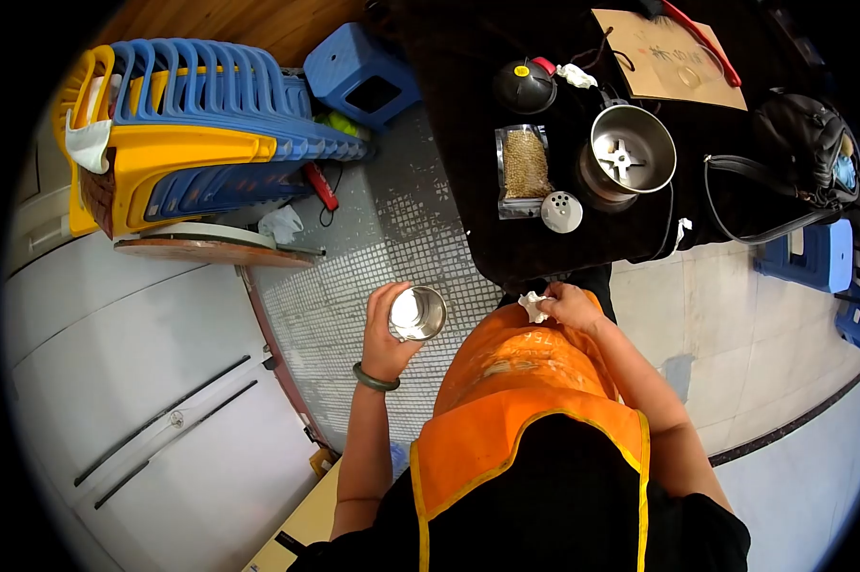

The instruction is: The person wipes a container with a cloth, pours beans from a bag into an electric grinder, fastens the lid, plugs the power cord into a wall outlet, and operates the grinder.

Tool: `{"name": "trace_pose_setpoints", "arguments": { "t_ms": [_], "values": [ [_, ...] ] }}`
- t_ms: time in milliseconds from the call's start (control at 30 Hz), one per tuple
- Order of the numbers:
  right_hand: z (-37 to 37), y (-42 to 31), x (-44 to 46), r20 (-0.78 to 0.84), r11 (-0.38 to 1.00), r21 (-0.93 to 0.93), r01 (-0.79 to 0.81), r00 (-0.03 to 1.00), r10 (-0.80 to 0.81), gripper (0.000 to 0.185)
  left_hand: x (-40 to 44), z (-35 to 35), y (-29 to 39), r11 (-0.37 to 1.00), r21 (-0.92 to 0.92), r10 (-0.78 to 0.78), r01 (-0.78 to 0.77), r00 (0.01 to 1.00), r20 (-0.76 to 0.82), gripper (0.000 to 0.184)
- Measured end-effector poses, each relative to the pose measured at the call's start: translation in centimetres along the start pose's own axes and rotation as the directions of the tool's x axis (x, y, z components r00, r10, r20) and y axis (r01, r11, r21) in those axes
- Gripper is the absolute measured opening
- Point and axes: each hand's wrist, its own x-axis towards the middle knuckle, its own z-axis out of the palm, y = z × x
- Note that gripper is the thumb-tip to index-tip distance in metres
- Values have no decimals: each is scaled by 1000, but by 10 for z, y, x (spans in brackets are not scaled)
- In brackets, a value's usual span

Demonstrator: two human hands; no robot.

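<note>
My left hand (pixel 388 334) is wrapped round a metal cup (pixel 434 314), whose open mouth faces up and shows a bright inside. A dark green bangle circles that wrist. Over the orange apron (pixel 535 357), my right hand (pixel 571 307) pinches a crumpled white tissue (pixel 534 306). Beyond the hands, on the dark-covered table (pixel 506 250), stands a steel grinder bowl (pixel 653 143) with blades inside. Beside it lie a clear bag of tan grains (pixel 525 164) and a white shaker lid with holes (pixel 561 212). A black domed lid (pixel 525 89) sits behind the bag.
Stacked blue and yellow chairs (pixel 196 143) and a blue stool (pixel 361 76) stand at the left. The table also holds a cardboard sheet (pixel 673 62) and a black bag (pixel 803 143) with a strap. Another blue stool (pixel 809 257) is at the right.
</note>
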Motion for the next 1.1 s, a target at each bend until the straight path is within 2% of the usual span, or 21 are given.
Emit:
{"name": "trace_pose_setpoints", "arguments": {
  "t_ms": [67, 267, 433, 633, 1100],
  "values": [
    [0, 9, 4, -45, 997, -58, 59, 997, -61, 35, 0, 2, -6, 1000, -20, -7, 7, 1000, 12, 82],
    [-6, 17, 0, -34, 1000, 14, -14, 999, 14, 38, -3, 8, -14, 987, -157, -27, 30, 999, 18, 84],
    [-7, 25, 1, -54, 999, -16, -29, 998, 28, 38, -3, 10, -8, 951, -300, -77, 78, 997, 14, 83],
    [-7, 26, 3, -65, 999, -22, -26, 998, 25, 37, 0, 8, -3, 979, -200, 38, -35, 999, 9, 82],
    [-1, 29, 5, -75, 999, -48, -8, 997, 4, 37, -10, 8, -9, 987, -112, 116, -117, 993, -9, 79]
  ]
}}
